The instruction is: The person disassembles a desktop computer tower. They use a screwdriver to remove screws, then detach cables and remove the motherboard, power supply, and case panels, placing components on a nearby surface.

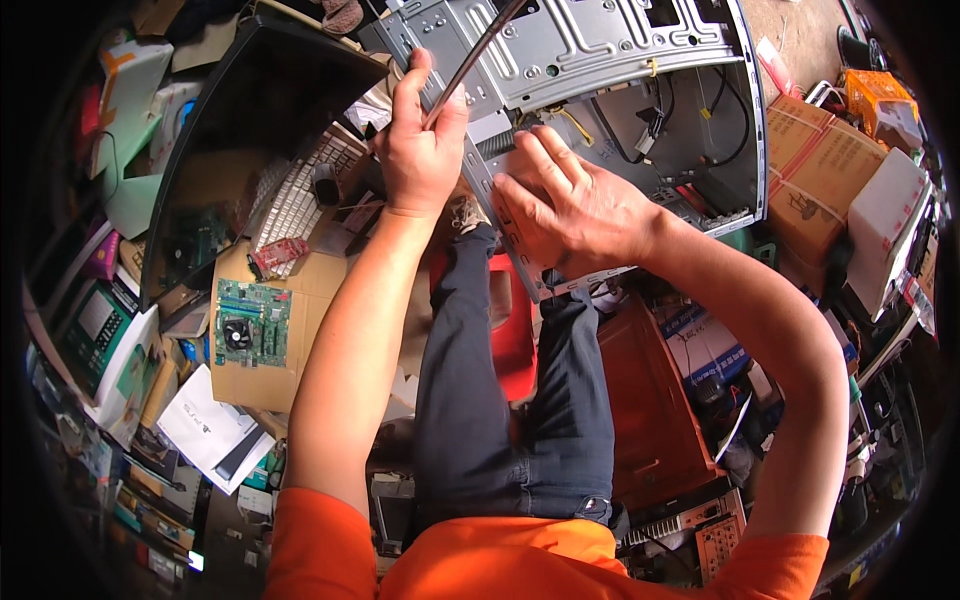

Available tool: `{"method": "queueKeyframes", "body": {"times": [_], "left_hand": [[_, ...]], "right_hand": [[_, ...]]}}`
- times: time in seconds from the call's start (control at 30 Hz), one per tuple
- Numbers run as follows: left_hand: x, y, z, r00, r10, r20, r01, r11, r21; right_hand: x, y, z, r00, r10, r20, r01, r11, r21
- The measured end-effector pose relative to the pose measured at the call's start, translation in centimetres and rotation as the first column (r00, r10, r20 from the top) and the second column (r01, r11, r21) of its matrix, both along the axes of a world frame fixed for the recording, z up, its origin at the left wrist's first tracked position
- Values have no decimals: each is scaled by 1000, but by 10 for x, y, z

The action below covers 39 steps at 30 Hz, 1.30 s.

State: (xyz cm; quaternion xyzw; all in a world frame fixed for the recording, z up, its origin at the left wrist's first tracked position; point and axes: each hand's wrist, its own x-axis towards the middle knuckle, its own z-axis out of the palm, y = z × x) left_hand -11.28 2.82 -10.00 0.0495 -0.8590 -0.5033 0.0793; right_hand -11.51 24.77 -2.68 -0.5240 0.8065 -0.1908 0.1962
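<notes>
A metal computer case (592,49), opened up with cables inside, lies tilted over my knees. My left hand (421,150) is closed around a long metal rod (480,56), perhaps a screwdriver's shaft, beside the case's edge; the rod's upper end runs out of the picture. Fingers spread, my right hand (574,206) rests at the slotted metal frame at the case's near corner; whether it grips anything there cannot be told. A yellow cable (579,127) and black cables (660,112) show inside the case.
To the left, a green circuit board with a fan (253,324) lies on cardboard (307,296), near a red card (279,255), a white keyboard (304,199) and a large black screen (225,142). Cardboard boxes (821,165) stand at right. A red stool (511,352) shows between my legs.
</notes>
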Motion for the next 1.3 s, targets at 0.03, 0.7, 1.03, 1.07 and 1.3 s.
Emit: {"method": "queueKeyframes", "body": {"times": [0.03,0.7,1.03,1.07,1.3], "left_hand": [[2,-2,2,1000,-10,19,10,1000,-7],[8,7,9,997,56,44,-62,989,136],[11,10,5,992,114,62,-123,979,163],[11,10,5,991,121,53,-128,979,157],[12,11,1,990,134,41,-137,988,73]], "right_hand": [[-4,0,2,999,13,37,-13,1000,3],[-25,75,-15,993,4,115,4,998,-65],[-41,44,35,979,164,125,-155,985,-74],[-44,47,47,974,186,131,-178,982,-67],[-37,86,128,982,47,184,-24,992,-125]]}}
